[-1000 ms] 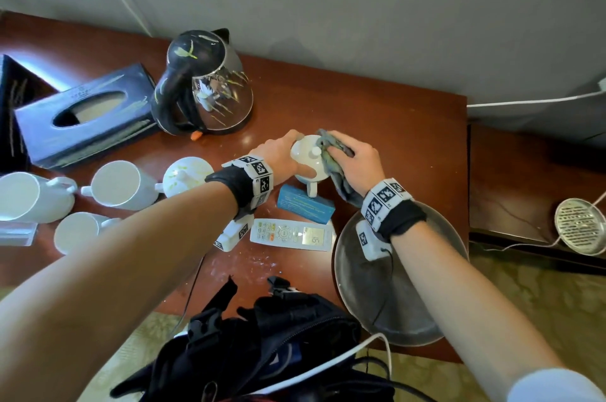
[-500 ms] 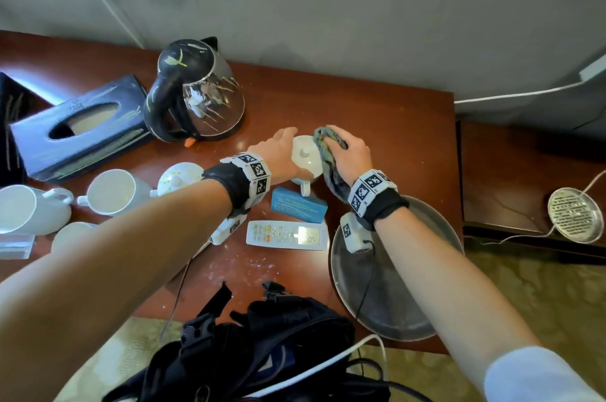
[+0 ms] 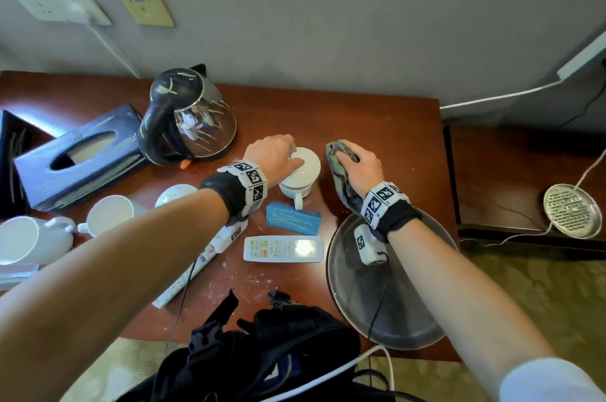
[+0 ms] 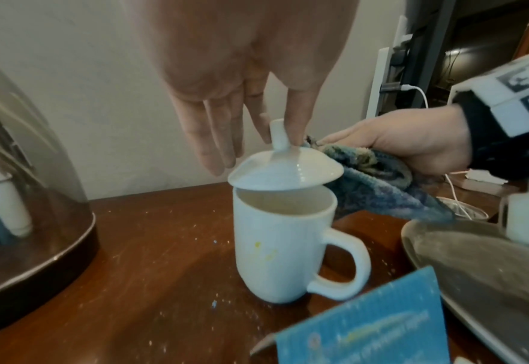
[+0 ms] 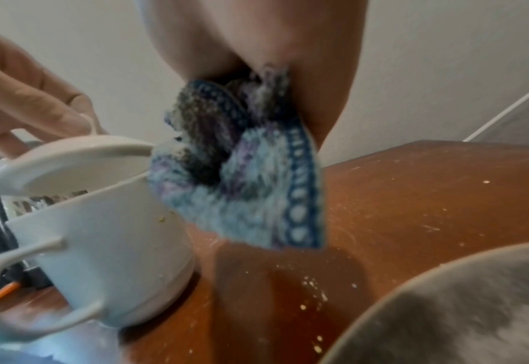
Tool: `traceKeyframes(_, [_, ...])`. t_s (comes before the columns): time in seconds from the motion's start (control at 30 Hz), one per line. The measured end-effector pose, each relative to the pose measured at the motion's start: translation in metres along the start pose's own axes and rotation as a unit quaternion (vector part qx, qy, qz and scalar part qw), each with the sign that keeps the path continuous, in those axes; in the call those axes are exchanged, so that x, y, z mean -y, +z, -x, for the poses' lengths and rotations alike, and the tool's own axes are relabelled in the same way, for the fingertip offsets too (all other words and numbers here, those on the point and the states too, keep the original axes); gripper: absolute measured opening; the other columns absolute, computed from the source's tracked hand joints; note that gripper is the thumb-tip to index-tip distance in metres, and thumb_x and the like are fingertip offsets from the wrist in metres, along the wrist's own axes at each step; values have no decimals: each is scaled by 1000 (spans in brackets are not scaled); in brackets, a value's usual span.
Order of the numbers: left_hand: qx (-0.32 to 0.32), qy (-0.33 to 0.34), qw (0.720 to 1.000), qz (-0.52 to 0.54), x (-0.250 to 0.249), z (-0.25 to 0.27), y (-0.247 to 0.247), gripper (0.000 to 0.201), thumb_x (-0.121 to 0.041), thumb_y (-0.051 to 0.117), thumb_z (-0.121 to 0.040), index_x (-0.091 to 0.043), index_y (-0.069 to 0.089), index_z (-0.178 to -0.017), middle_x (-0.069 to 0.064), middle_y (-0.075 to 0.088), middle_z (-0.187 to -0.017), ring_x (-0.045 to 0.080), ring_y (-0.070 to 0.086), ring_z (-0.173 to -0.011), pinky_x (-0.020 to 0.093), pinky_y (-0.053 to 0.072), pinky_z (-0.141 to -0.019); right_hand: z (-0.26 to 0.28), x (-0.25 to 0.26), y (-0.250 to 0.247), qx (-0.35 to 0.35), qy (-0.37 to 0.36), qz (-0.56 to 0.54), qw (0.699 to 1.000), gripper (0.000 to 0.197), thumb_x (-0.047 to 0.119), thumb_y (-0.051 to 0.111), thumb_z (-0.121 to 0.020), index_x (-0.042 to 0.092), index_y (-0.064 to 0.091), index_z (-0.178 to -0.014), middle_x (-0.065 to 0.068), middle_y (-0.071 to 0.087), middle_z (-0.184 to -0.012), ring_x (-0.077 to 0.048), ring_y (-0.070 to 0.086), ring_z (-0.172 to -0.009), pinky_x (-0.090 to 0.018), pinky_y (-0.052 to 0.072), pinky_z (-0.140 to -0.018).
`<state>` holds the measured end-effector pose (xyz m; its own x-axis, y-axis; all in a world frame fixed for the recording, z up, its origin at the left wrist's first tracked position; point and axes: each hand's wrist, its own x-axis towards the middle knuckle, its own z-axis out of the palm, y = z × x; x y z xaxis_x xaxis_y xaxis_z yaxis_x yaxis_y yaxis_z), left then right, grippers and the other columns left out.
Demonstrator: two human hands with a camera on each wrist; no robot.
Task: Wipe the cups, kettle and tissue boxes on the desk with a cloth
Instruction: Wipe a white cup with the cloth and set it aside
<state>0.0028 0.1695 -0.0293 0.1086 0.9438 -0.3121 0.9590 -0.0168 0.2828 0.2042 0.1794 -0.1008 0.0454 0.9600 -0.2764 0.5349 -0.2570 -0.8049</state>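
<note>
A white ceramic cup (image 4: 280, 248) stands mid-desk, its white domed lid (image 4: 285, 170) tilted above the rim, pinched by the knob in the left hand (image 3: 273, 155). At the cup's 3 o'clock, the right hand (image 3: 359, 165) grips a bunched blue knitted cloth (image 5: 244, 177). A blue card (image 3: 292, 219) lies at 6 o'clock, a round grey metal tray (image 3: 403, 313) at 4, a glass-bodied kettle (image 3: 191, 116) at 10. The reddish wooden desk (image 3: 377, 116) is speckled with crumbs.

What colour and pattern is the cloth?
Knitted cloth, pale blue mottled with purple and grey, darker blue border; clearest in the right wrist view.
</note>
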Motion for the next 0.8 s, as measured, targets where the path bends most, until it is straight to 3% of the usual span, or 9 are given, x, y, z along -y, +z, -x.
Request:
traceKeyframes(0.1, [-19, -10, 1000, 21, 1, -8, -15, 33, -43, 58, -96, -16, 58, -115, 8, 64, -120, 29, 61, -107, 38, 47, -86, -5, 8, 3, 6, -12, -5, 1000, 37, 37, 59, -96, 29, 61, -132, 4, 63, -134, -18, 57, -124, -28, 41, -107])
traceKeyframes(0.23, [-41, -58, 994, 79, 6, -24, -30, 29, -35, 63, -93, -13, 60, -113, 12, 65, -121, 33, 60, -109, 40, 48, -90, -12, 14, 7, 9, -16, -11, 1000, 36, 33, 60, -96, 27, 62, -131, 3, 62, -134, -18, 56, -125, -29, 41, -108])
traceKeyframes(0.6, [8, -193, 970, 148, 33, -65, -17, 34, -25, 67, -89, -6, 67, -118, 15, 68, -118, 32, 64, -108, 37, 54, -91, -24, 6, 21, 44, 21, -1, 999, 38, 35, 58, -97, 27, 59, -135, 4, 59, -138, -19, 52, -130, -32, 37, -113])
traceKeyframes(0.8, [43, -187, 975, 110, 36, -81, -9, 36, -24, 68, -90, -4, 65, -120, 16, 67, -119, 32, 64, -108, 37, 54, -89, -31, 4, 24, 47, 36, -8, 998, 37, 32, 59, -97, 24, 60, -134, 3, 60, -137, -17, 53, -129, -25, 36, -110])
